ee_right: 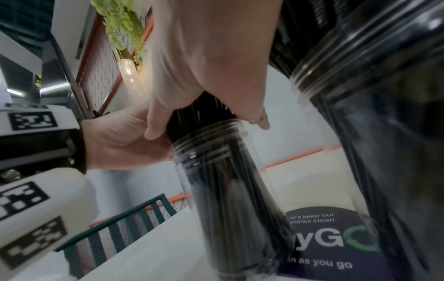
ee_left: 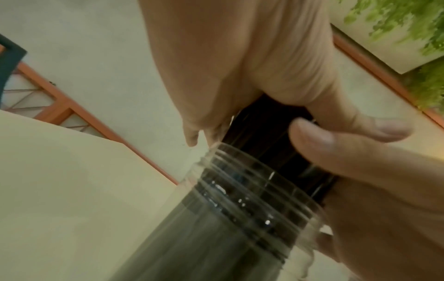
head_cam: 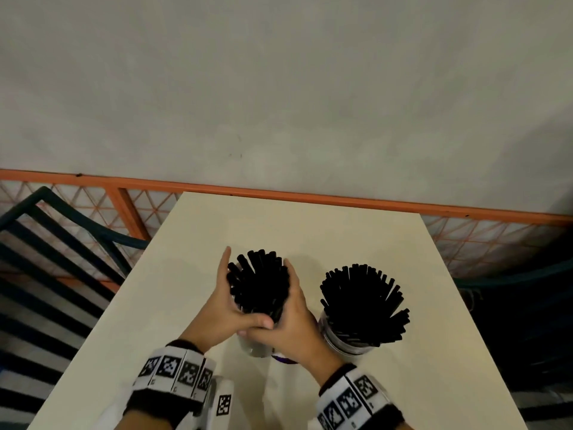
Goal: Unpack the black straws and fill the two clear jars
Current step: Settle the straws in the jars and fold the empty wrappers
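Observation:
Two clear jars stand on the cream table (head_cam: 310, 225). The left jar (head_cam: 252, 347) holds a tight bundle of black straws (head_cam: 257, 283) that sticks out well above its threaded mouth. My left hand (head_cam: 217, 305) and right hand (head_cam: 294, 311) cup this bundle from either side just above the rim, thumbs meeting in front. The left wrist view shows my left hand (ee_left: 228, 66) against the straws (ee_left: 264, 133) over the jar (ee_left: 240, 209). The right wrist view shows my right hand (ee_right: 211, 57) doing the same over the jar (ee_right: 228, 190). The right jar (head_cam: 350, 339) is full, its straws (head_cam: 362, 296) fanned out.
A round purple sticker (head_cam: 285, 360) lies on the table just in front of the jars, partly under them. A teal slatted chair (head_cam: 62, 243) stands at the table's left. An orange railing with mesh (head_cam: 310, 198) runs along the far edge.

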Tool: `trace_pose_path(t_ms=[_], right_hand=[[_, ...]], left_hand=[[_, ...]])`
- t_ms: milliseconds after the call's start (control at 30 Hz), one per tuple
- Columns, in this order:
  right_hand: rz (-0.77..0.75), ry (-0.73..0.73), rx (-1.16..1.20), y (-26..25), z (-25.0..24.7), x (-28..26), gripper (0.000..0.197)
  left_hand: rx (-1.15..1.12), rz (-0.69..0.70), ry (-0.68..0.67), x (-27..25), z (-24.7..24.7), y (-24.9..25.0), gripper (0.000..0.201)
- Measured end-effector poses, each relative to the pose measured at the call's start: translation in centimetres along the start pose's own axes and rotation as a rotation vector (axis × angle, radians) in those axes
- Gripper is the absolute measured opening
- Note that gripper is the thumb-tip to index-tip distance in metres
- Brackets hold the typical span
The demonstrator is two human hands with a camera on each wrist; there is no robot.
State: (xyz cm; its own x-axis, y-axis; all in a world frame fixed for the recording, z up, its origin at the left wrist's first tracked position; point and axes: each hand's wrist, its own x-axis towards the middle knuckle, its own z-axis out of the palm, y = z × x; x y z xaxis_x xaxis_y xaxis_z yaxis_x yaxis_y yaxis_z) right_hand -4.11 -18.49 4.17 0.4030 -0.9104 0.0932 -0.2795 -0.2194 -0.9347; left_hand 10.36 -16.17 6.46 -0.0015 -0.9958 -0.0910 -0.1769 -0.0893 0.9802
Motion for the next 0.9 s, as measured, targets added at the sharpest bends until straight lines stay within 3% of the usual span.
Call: trace_pose_path(t_ms=[100,200,267,400,500,600,700,800,900], right_hand=[[-0.001,-0.011,0.027,0.3,0.7,1.2,0.107],[0.006,0.007,0.076,0.3,0.8,1.6,0.087],[0.000,0.017,0.118,0.3,0.5,1.5,0.088],[0.003,-0.052,0.155,1.2,-0.1,0.5,0.121],[0.039,-0.080,0.153,1.4,-0.2,-0.2,0.129],[0.043,-0.030,0.108,1.9,0.2,0.3,0.128],[-0.027,0.029,0.035,1.6,0.8,1.3,0.104],[-0.037,0.034,-0.013,0.4,1.3,2.0,0.067],[-0.058,0.042,-0.006,-0.3,1.5,2.2,0.067]], left_hand=[[-0.033,0.059,-0.014,0.5,0.5,-0.1,0.138],[-0.020,0.164,0.119,0.2,1.5,-0.5,0.100],[-0.036,0.206,0.177,-0.3,1.6,-0.6,0.089],[-0.015,0.175,0.105,-1.2,-0.1,-1.7,0.118],[0.075,0.126,0.032,-1.0,-1.4,-2.5,0.132],[0.088,0.098,-0.012,-0.3,-1.6,-2.0,0.133],[0.030,0.115,-0.047,0.4,-1.0,-1.5,0.125],[0.006,0.160,-0.006,0.6,0.0,-1.4,0.099],[-0.037,0.174,0.072,0.3,0.1,-1.4,0.084]])
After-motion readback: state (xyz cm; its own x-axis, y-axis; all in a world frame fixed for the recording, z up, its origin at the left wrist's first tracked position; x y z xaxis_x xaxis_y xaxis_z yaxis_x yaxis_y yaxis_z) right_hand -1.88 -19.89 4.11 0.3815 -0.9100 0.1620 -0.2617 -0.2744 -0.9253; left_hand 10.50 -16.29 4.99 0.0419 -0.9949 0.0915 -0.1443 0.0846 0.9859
